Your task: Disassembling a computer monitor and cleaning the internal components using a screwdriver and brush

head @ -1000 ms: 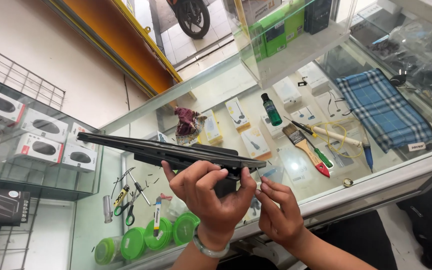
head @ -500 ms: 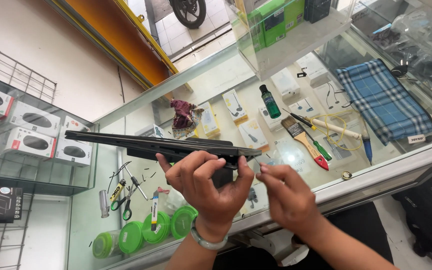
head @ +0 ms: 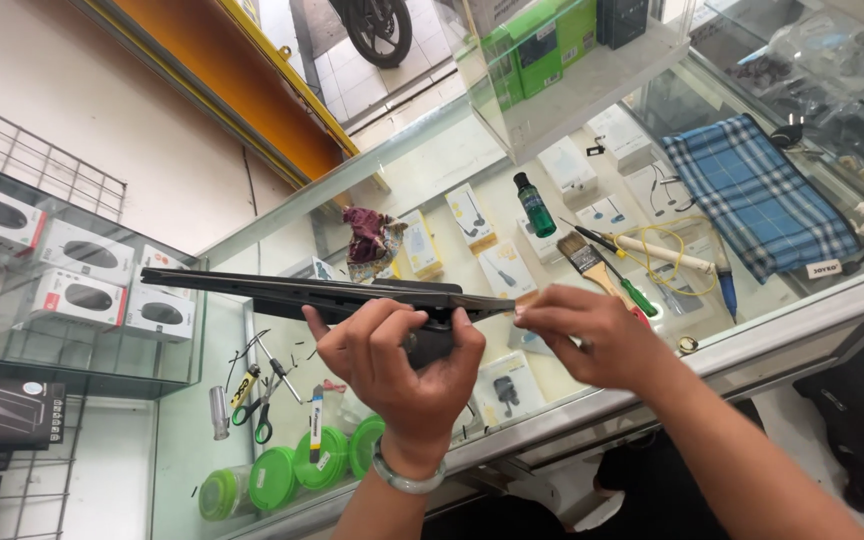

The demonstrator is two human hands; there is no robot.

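laptop (head: pixel 312 288): seen edge-on only, so its flat faces cannot be made out; the near end is covered by the left hand (head: pixel 397 365).
right hand (head: pixel 592 335): fingertips meet the laptop's corner, but whether they pinch anything small there is too fine to tell.
motorcycle (head: pixel 377 25): cut off by the top edge, only a wheel shows.
green boxes (head: pixel 542 40): top lost at the frame edge.
checked cloth (head: pixel 757 195): whatever lies beneath is hidden.
items under the glass counter (head: pixel 512 275): dimmed by reflections.
black box (head: pixel 2 410): cut by the left edge.
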